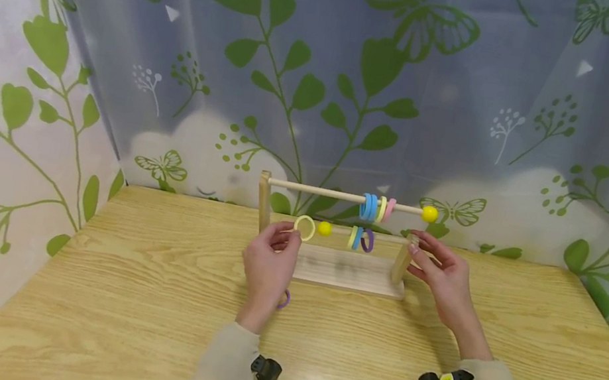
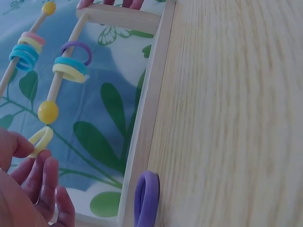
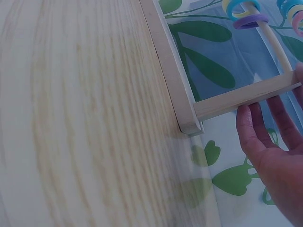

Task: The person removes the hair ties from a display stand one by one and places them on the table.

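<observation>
My left hand (image 1: 269, 268) pinches a pale yellow hair tie (image 1: 313, 229) between thumb and fingertips. The tie is just left of the yellow ball (image 1: 325, 228) that caps the stand's lower rod; in the left wrist view, a loop of it (image 2: 49, 135) is close below the ball. Yellow, blue and purple hair ties (image 1: 367, 241) hang on that rod. With its thumb at the top and fingers behind, my right hand (image 1: 448, 285) grips the right post (image 1: 401, 265) of the wooden stand. In the right wrist view, its fingertips (image 3: 244, 113) touch the post's outer side.
Blue, yellow and pink hair ties (image 1: 368, 207) hang on the upper rod (image 1: 316, 191), which ends in another yellow ball (image 1: 429, 214). A purple hair tie (image 2: 147, 198) lies on the table (image 1: 351, 346) before the stand's base (image 1: 347, 278). A patterned curtain (image 1: 305, 116) hangs behind.
</observation>
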### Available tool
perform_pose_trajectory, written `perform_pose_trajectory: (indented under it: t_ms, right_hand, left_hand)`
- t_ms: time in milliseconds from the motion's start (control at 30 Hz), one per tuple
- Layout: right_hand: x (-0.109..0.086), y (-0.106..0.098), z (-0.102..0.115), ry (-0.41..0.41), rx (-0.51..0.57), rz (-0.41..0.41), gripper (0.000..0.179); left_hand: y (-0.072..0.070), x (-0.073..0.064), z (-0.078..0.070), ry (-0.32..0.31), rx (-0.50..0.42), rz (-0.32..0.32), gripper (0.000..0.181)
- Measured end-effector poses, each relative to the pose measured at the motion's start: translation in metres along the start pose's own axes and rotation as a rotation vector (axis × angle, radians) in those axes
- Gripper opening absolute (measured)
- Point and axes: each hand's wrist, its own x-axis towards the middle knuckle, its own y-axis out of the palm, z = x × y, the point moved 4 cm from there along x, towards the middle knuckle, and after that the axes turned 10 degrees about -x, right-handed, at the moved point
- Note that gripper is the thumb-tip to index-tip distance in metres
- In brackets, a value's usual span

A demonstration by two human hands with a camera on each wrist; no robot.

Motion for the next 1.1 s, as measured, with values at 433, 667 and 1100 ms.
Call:
perform_pose_trajectory:
  t_ms: [433, 667, 1100]
  right_hand:
    - [0.003, 0.001, 0.0, -0.001, 0.007, -0.008, 0.05]
    - [0.002, 0.001, 0.0, -0.001, -0.014, -0.015, 0.051]
    - [0.001, 0.001, -0.001, 0.012, -0.017, -0.018, 0.051]
  left_hand:
    - [-0.011, 0.004, 0.003, -0.06, 0.072, 0.206, 0.016]
    - [-0.017, 0.006, 0.005, -0.092, 0.146, 0.332, 0.018]
    - [-0.022, 0.003, 0.01, -0.116, 0.147, 0.507, 0.022]
